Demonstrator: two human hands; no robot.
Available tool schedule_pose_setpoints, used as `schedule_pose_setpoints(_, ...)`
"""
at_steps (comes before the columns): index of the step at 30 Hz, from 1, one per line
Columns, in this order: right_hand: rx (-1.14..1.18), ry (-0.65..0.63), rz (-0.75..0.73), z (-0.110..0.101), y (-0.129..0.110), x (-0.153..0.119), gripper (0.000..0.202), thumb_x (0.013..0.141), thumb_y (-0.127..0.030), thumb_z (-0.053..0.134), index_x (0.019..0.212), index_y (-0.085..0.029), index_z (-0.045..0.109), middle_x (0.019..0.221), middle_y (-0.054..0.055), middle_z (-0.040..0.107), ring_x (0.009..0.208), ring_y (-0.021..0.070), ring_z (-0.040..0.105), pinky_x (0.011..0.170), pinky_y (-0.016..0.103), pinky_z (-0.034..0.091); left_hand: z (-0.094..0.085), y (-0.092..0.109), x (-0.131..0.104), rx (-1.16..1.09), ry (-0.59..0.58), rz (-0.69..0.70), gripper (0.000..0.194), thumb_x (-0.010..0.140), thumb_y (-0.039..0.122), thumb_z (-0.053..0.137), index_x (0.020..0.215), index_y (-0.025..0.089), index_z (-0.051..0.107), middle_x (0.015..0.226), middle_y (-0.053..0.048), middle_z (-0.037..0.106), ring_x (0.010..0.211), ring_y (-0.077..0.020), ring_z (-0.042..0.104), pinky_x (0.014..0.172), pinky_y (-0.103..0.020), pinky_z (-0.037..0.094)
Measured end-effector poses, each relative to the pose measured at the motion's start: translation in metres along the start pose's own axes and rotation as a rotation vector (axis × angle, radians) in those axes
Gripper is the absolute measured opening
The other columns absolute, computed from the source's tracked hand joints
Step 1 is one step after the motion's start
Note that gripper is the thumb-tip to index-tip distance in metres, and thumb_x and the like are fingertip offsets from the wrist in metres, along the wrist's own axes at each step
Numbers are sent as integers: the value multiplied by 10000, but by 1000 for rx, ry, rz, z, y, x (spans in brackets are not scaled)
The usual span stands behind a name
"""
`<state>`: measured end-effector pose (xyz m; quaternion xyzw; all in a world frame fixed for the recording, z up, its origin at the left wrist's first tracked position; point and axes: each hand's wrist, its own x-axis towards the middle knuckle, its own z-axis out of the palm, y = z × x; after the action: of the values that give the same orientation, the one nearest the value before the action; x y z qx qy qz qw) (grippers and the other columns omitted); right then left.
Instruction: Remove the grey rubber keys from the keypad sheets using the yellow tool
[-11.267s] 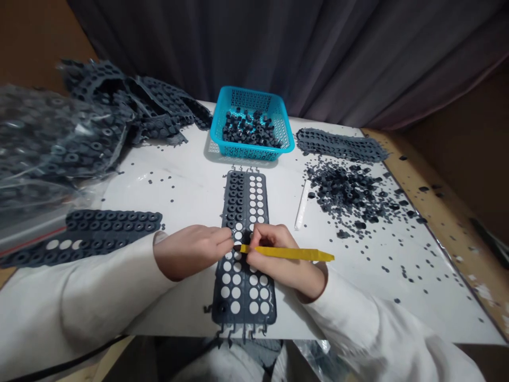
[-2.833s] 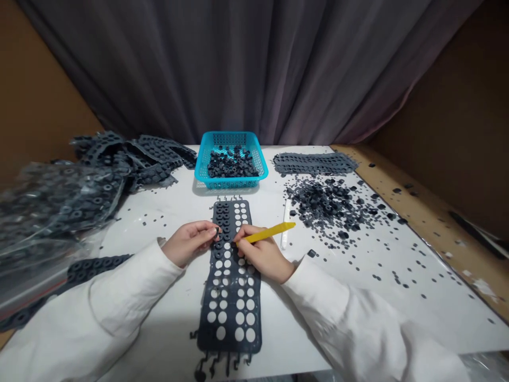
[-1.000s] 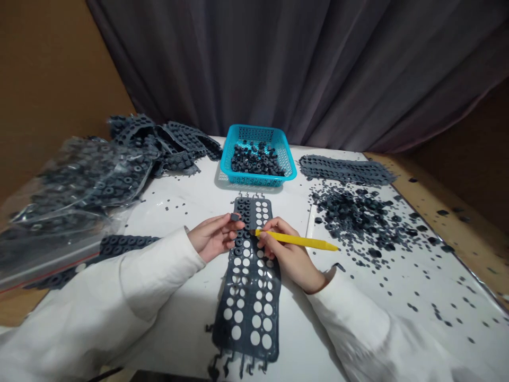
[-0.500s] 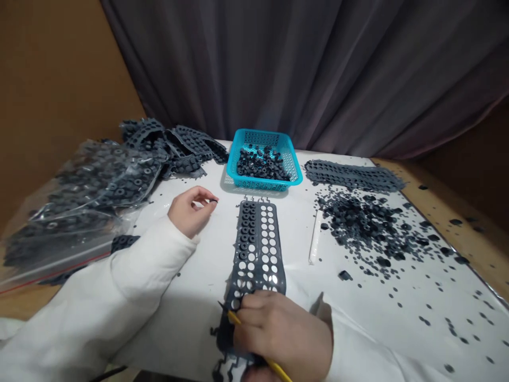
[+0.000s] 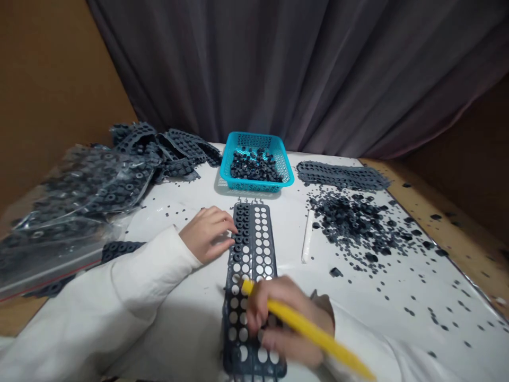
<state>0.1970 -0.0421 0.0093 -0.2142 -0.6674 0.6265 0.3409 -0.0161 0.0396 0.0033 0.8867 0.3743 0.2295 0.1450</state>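
A long dark rubber-like sheet (image 5: 250,239) with rows of round holes lies on the white table covering. Small dark ring-shaped pieces (image 5: 242,225) fill the upper left rows; white shows through the other holes. My left hand (image 5: 209,233) has its thumb and fingertips closed at the sheet's left edge, beside the ring pieces. Over the lower part of the sheet, my right hand (image 5: 286,318) is shut on a yellow pen-like tool (image 5: 318,337). Motion blurs this hand and the tool, whose dark tip points up-left above the holes.
A turquoise basket (image 5: 287,183) of small dark pieces stands behind the sheet. Clear bags (image 5: 91,185) and folded dark sheets (image 5: 181,148) lie left. To the right are a white stick (image 5: 307,236), a heap of dark scraps (image 5: 350,217) and another dark strip (image 5: 342,176).
My left hand has moved right to the sheet's edge; the small dark bit in its pinch no longer shows. My right hand has lifted and turned, with the yellow tool swung higher.
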Motion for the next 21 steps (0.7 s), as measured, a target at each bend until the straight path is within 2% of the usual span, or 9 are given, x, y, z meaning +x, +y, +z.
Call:
schedule_pose_setpoints(2, 130, 379, 65, -13, 5, 7, 88, 833, -256, 410, 872, -223, 483, 654, -9, 574, 579, 124, 530, 563, 244, 423, 8, 5, 0, -51, -69, 28, 162, 782, 276, 539, 898, 192, 613, 910, -73, 627, 896, -228, 504, 798, -366, 373)
schedule_pose_setpoints(3, 154, 516, 96, -19, 10, 11, 124, 834, -236, 393, 915, -222, 485, 639, -19, 561, 571, 119, 516, 562, 238, 412, 11, 5, -1, -59, -85, 24, 171, 785, 283, 537, 908, 190, 611, 910, -75, 627, 889, -228, 505, 789, -362, 377)
schedule_pose_setpoints(5, 144, 645, 163, -30, 21, 18, 83, 779, -181, 437, 835, -203, 494, 599, -31, 536, 537, 101, 485, 508, 204, 367, 17, 5, -1, -61, -100, 10, 186, 790, 290, 530, 924, 183, 602, 912, -79, 625, 876, -227, 508, 779, -360, 387)
schedule_pose_setpoints(8, 74, 614, 261, -38, 34, 26, 44, 743, -167, 450, 743, -182, 491, 524, -35, 527, 449, 86, 450, 429, 182, 316, 20, 2, 0, -44, -105, -2, 195, 791, 292, 525, 929, 171, 589, 911, -83, 623, 863, -227, 511, 764, -363, 401)
schedule_pose_setpoints(12, 7, 530, 309, -37, 35, 28, 60, 742, -191, 438, 706, -178, 485, 489, -36, 540, 369, 77, 444, 365, 169, 291, 21, 1, 0, -38, -111, -4, 192, 786, 290, 525, 921, 166, 584, 898, -85, 624, 849, -228, 516, 745, -366, 411)
schedule_pose_setpoints(21, -139, 536, 343, -38, 36, 33, 193, 757, -210, 398, 580, -177, 466, 431, -33, 517, 325, 70, 417, 322, 165, 288, 12, 14, 6, -3, -129, -16, 179, 803, 258, 511, 943, 174, 583, 910, -82, 612, 868, -224, 519, 763, -352, 410)
